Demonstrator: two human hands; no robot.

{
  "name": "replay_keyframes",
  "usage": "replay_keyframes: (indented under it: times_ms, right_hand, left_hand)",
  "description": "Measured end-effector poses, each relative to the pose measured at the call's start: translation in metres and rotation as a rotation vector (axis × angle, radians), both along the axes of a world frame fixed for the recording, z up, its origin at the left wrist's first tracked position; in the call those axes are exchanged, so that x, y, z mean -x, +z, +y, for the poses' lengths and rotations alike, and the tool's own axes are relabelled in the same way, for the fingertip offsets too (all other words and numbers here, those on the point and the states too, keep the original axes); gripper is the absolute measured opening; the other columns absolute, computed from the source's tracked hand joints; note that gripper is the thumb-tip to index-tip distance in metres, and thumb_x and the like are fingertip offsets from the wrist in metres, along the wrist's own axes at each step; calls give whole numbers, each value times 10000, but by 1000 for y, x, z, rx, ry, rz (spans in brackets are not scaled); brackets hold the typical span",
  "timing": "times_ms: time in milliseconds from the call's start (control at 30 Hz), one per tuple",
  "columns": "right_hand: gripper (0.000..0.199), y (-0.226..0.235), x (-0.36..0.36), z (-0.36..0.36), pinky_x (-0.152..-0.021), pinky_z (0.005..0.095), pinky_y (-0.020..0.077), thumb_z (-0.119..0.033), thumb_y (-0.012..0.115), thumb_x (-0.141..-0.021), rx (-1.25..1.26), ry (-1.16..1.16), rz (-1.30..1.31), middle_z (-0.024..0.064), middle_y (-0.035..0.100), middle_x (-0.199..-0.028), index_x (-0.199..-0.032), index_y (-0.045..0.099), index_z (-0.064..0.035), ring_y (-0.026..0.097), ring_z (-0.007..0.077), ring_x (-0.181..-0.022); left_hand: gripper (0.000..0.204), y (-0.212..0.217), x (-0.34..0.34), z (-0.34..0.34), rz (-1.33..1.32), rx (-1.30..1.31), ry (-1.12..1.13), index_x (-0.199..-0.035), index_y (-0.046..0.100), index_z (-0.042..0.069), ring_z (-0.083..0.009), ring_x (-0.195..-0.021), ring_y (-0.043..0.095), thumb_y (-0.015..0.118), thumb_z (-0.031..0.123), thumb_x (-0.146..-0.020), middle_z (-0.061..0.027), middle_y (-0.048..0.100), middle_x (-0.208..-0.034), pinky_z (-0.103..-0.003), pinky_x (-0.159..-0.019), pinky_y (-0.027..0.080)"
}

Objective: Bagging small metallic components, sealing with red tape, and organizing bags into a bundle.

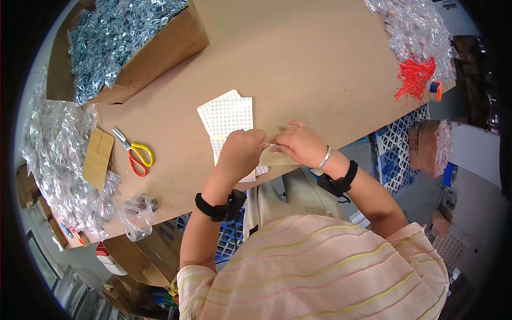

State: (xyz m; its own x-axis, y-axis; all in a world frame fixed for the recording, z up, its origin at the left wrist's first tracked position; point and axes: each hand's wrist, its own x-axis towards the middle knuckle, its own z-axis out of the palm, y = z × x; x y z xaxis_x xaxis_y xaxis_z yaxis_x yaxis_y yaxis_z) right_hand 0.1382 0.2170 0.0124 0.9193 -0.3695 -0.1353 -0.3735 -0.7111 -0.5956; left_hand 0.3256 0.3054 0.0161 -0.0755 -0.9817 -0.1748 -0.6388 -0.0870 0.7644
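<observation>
Head view: left hand (242,149) and right hand (298,143) meet at frame centre, each grip pinched together on a yellowish backing strip (277,158) lying at the near tabletop (298,58) edge, just below the white sticker sheets (226,114). Risk: the strip overhangs the edge and could slip off or tear if the two pinches pull unevenly. Open room lies above centre, on bare brown surface. Scissors (136,152) sit left, well apart; the cardboard box of bagged hardware (122,42) occupies the upper left, red ties (415,77) the upper right.
</observation>
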Motion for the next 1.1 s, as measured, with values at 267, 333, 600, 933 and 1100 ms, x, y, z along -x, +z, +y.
replay_keyframes:
  times_ms: [267,333,600,933,1100]
  right_hand:
    - [163,0,-15,8,-617,405,469,-266,632,-862,-253,-143,32,86,617,-708,-816,666,-114,592,297,-700]
    - [160,-7,-15,7,-607,401,467,-267,639,-855,-203,-137,-47,82,610,-701,-808,664,-115,590,289,-696]
    - [187,-7,-15,16,-583,376,460,-316,646,-844,85,-140,-312,54,595,-678,-785,669,-140,577,248,-654]
    - [358,-66,1,-17,-661,379,482,-425,663,-841,-652,-261,245,129,673,-766,-971,708,-94,633,272,-695]
    - [309,-102,-21,-32,-669,390,480,-377,633,-872,-495,-232,242,137,673,-784,-953,702,-87,627,280,-711]
  left_hand:
    - [196,-4,-2,6,-86,11,16,-745,676,81,-302,-615,579,639,230,-869,-117,621,-626,-385,-705,456]
    - [186,-5,-1,5,-58,-4,39,-764,686,72,-306,-615,582,645,222,-867,-122,619,-614,-372,-692,463]
    - [148,-29,-5,16,441,-308,315,-903,687,31,-208,-607,560,629,167,-895,-125,636,-700,-316,-609,460]
    - [236,-46,-21,12,-350,-203,7,-1065,681,106,-227,-991,606,616,252,-891,-49,675,-1054,-446,-921,411]
    - [531,-90,-10,33,-704,63,18,-1435,385,193,-234,-1412,245,489,366,-944,5,315,-1522,-577,-1125,165]
